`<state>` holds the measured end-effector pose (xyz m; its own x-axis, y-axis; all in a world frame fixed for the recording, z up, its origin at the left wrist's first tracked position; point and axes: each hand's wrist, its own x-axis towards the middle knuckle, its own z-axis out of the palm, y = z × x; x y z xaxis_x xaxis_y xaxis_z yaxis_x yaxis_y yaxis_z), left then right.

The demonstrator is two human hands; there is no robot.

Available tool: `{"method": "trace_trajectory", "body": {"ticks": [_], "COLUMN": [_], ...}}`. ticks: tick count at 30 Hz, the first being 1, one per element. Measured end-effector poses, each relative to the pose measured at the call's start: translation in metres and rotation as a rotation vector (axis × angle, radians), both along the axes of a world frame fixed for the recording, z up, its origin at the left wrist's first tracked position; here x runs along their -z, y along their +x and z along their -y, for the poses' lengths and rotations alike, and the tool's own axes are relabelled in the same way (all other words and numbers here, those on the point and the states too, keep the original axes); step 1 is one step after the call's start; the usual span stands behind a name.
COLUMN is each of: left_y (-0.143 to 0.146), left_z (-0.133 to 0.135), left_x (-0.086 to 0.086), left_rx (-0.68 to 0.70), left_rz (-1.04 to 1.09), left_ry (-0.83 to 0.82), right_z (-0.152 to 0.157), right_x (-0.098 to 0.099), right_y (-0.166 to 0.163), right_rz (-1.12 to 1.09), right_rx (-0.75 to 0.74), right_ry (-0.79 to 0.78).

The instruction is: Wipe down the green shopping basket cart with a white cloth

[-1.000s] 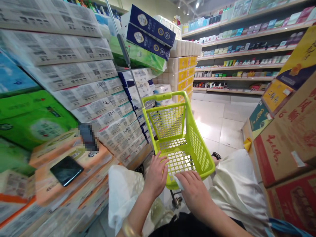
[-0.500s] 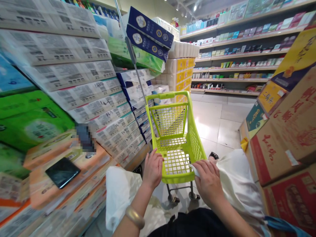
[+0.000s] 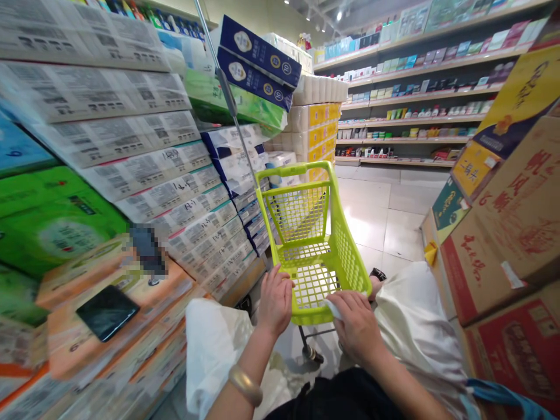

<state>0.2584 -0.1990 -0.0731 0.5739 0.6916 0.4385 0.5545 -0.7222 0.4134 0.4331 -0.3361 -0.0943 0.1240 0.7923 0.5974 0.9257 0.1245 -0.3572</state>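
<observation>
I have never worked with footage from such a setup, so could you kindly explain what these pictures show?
There is no machine here: the two bare hands belong to the person wearing the camera. Every picture comes from that one head camera, looking forward and down. In front of the wearer stands a lime-green shopping cart. The left hand is at its near left corner; the right hand, at its near right side, holds a thin white piece, tissue or cloth, I cannot tell which. To the left, a dark-screened phone lies on an orange package, near a pixelated item. Beyond the cart are stocked shelves.
</observation>
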Motion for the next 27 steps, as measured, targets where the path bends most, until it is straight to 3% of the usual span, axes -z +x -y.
{"method": "trace_trajectory", "body": {"ticks": [2,5,9,11,16,20,23,27], "left_y": [0.001,0.005,0.005,0.002,-0.009,-0.008,-0.005,-0.004], "left_z": [0.001,0.002,0.003,0.001,-0.006,-0.004,0.001,0.003], "left_x": [0.001,0.004,0.006,0.005,0.008,0.016,0.019,0.017], "left_rx": [0.005,0.005,0.019,0.054,0.162,0.146,0.119,0.125], "left_rz": [0.028,0.063,0.082,0.093,0.163,0.222,0.26,0.233], "left_ry": [-0.001,0.008,0.022,0.013,-0.028,0.015,0.045,0.064], "right_z": [0.005,0.001,-0.016,-0.019,-0.005,0.004,-0.001,-0.014], "right_x": [0.002,0.001,-0.005,-0.007,-0.003,-0.001,-0.004,-0.007], "right_y": [0.011,-0.006,-0.051,-0.057,-0.013,0.008,-0.018,-0.064], "right_rz": [-0.003,-0.062,-0.064,-0.054,-0.058,-0.049,-0.106,-0.08], "right_rx": [0.031,0.056,-0.105,-0.15,-0.037,0.067,0.088,-0.114], "right_ry": [0.025,0.026,-0.045,-0.057,-0.035,-0.017,-0.046,-0.075]}}
